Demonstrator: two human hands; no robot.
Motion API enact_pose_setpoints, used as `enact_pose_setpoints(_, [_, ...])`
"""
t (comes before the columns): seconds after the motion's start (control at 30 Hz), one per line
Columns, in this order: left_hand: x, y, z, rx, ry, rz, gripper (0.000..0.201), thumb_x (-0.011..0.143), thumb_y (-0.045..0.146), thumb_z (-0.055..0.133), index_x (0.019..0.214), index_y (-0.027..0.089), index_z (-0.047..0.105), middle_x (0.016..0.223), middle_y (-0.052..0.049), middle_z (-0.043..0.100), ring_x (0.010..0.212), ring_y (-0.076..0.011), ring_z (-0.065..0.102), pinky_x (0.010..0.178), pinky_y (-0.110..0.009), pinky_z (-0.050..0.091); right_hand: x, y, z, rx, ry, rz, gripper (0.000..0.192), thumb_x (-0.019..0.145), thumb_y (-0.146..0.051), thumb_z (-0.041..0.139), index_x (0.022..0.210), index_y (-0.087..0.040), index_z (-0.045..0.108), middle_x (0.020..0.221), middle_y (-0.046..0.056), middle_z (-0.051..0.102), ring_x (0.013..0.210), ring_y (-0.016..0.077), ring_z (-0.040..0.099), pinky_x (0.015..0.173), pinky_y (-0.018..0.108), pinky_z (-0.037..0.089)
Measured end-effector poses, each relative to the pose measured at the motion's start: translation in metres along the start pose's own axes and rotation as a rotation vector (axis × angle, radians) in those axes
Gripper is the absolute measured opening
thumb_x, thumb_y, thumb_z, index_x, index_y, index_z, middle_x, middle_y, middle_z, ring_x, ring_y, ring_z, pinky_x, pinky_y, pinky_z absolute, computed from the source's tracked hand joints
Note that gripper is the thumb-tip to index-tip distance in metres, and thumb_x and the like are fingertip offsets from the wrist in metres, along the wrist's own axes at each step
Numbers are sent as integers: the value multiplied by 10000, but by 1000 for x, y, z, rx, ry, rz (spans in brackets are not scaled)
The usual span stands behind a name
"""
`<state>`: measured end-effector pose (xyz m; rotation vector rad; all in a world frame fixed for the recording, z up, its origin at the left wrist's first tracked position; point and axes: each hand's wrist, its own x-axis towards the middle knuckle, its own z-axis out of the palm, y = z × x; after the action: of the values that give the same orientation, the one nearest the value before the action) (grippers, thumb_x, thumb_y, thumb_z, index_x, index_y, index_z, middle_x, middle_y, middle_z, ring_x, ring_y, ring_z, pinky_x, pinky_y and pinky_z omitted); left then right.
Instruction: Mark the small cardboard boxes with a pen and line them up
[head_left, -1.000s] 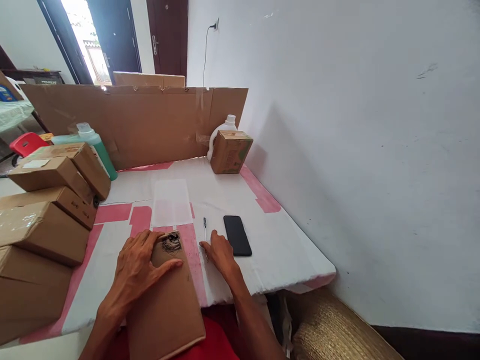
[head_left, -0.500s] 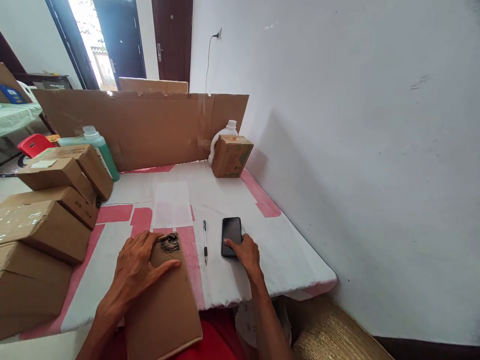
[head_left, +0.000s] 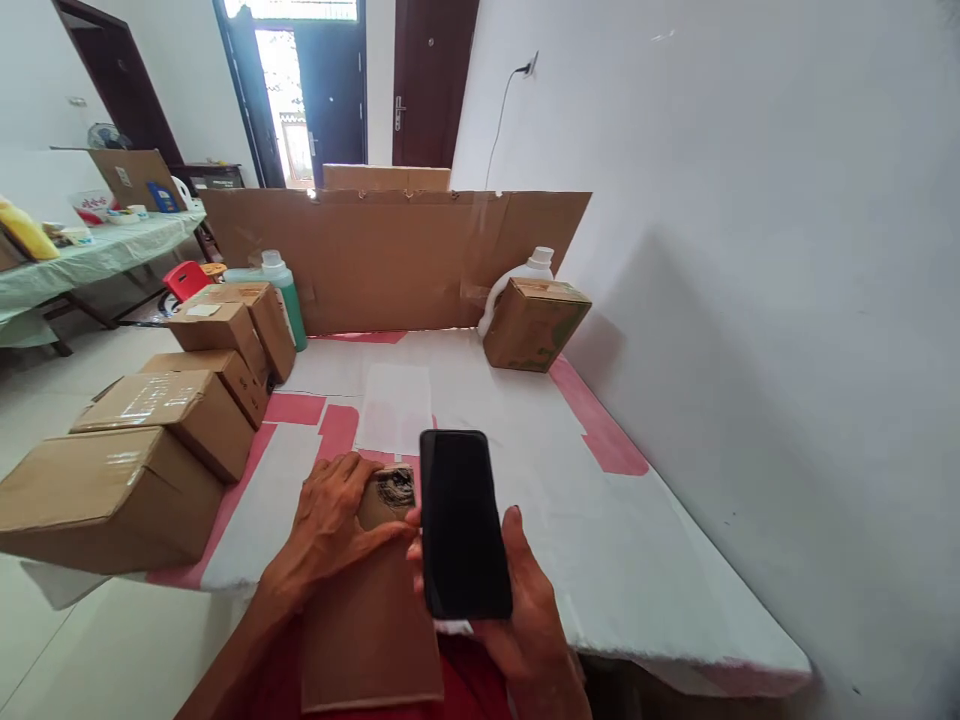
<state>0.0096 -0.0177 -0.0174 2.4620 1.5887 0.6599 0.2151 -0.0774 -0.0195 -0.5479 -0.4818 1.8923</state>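
My right hand (head_left: 534,610) is closed around a black smartphone (head_left: 465,530), held up above the table's near edge with its dark screen facing me. Under my left hand (head_left: 330,520) lies a flat piece of brown cardboard (head_left: 375,630); my fingers curl at its upper left edge and the thumb stretches across its face. A patch of black scribble (head_left: 396,487) marks the cardboard's top end, close to that thumb. The cardboard's lower end slants down over my lap. No pen shows now; the phone covers that part of the table.
Several cardboard boxes (head_left: 165,400) line the left side, with a green liquid bottle (head_left: 289,300) behind them. A cardboard panel (head_left: 390,265) stands across the back. Another box (head_left: 536,325) leans by a white jug (head_left: 540,262). A wall (head_left: 787,300) bounds the right side.
My right hand has picked the smartphone up off the table and brought it in front of me, beside the cardboard. The left hand stays on the cardboard. The view has swung left.
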Motion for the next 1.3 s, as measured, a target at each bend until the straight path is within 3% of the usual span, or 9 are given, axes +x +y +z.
enact_pose_setpoints(0.07, [-4,3,-3,-13,-6,10,229,841,292,682,1059,231,648,1013,-58,680,941,-280,636,872,-431,461,4,12,14,70,-88,86,738,933,-760,516,1205,-116,752,1207,182,757,926,270,743,797,401,607])
enact_pose_setpoints(0.17, [-7,6,-8,-36,-23,10,79,830,179,546,845,232,604,919,-62,666,858,-261,616,810,-419,467,10,30,25,107,-146,160,663,988,-682,477,1223,-125,748,1218,176,754,925,266,744,810,408,593])
enact_pose_setpoints(0.3, [-8,11,-16,-88,6,-49,247,874,121,396,726,246,548,799,-57,631,805,-251,588,767,-412,489,13,46,26,124,-200,231,692,990,-679,447,1163,-89,766,1164,198,762,910,280,746,823,423,583])
enact_pose_setpoints(0.43, [-5,17,-21,-132,4,-135,244,879,142,413,717,251,560,745,-62,598,784,-253,574,728,-405,514,11,49,26,111,-198,292,734,963,-710,468,1127,-60,765,1049,203,779,901,276,744,841,407,573])
enact_pose_setpoints(0.6, [-4,17,-24,-156,6,-113,279,902,140,364,709,243,538,750,-53,590,811,-248,587,806,-421,522,12,48,30,138,-149,246,674,978,-673,501,1187,-83,751,1181,192,752,893,241,733,815,376,578])
enact_pose_setpoints(0.8, [-4,13,-18,-158,42,-46,264,890,115,358,701,236,497,814,-47,621,849,-234,592,859,-406,484,15,48,28,167,-147,188,663,1001,-652,475,1259,-98,732,1197,184,754,904,254,740,802,396,589])
enact_pose_setpoints(1.13, [2,-4,-1,-2,-59,-13,133,853,191,548,945,207,643,957,-88,682,883,-280,622,830,-424,448,8,37,29,113,-94,141,610,1002,-622,477,1163,-106,761,1165,176,764,908,261,737,838,416,588])
enact_pose_setpoints(1.23, [2,-8,4,-11,-36,-11,292,884,371,667,1126,208,647,1064,-87,692,987,-304,640,889,-444,453,15,20,13,52,21,48,632,968,-673,521,1196,-129,749,1155,162,768,904,256,743,836,407,589])
enact_pose_setpoints(1.3, [3,-10,6,-3,-9,-3,452,866,536,720,1172,212,641,1087,-85,694,1012,-315,645,911,-458,455,24,5,-12,-69,167,-61,684,913,-739,560,1192,-143,744,1118,151,776,889,267,749,832,418,590])
